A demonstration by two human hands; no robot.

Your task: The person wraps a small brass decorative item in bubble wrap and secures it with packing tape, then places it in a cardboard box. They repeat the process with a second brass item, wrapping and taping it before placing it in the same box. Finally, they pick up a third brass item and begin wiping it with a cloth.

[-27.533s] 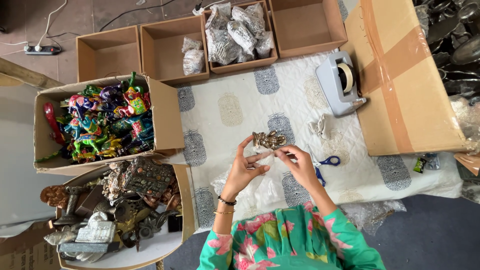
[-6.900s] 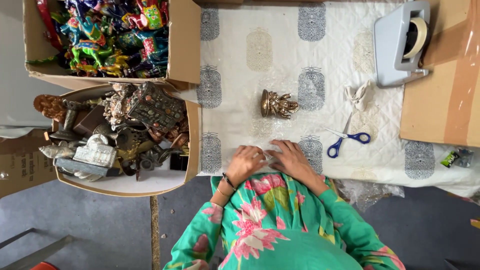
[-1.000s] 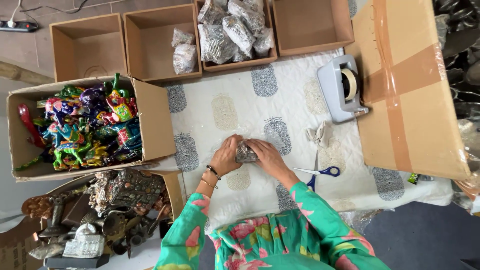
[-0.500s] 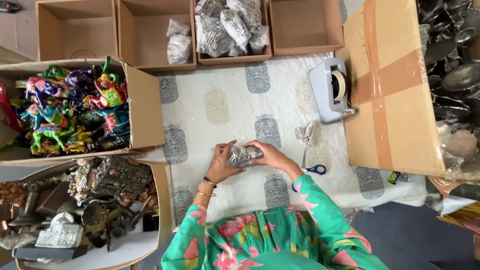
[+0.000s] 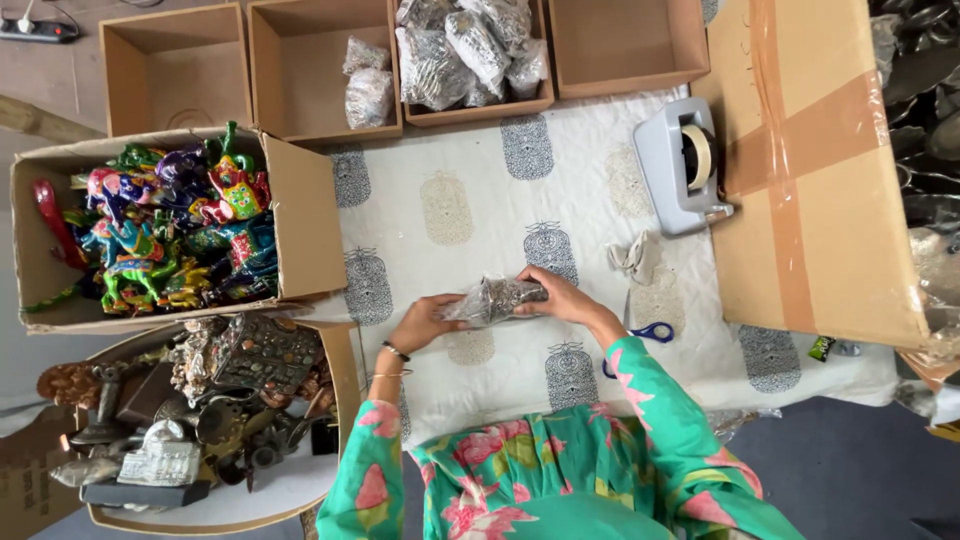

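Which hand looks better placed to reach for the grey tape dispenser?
Probably the right hand: it grips the clear plastic-wrapped metal figurine on the side nearer the grey tape dispenser, which sits up and to the right. The left hand holds the wrap's far end.

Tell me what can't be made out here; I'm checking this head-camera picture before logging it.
- Small metal figure in clear plastic wrap: head view, wrap and both hands blur its shape.
- Left hand and right hand: fingertips hidden behind the wrap.
- Blue-handled scissors: blades hidden by the right forearm.
- Large taped cardboard box: closed, contents unseen, cut by the top edge.
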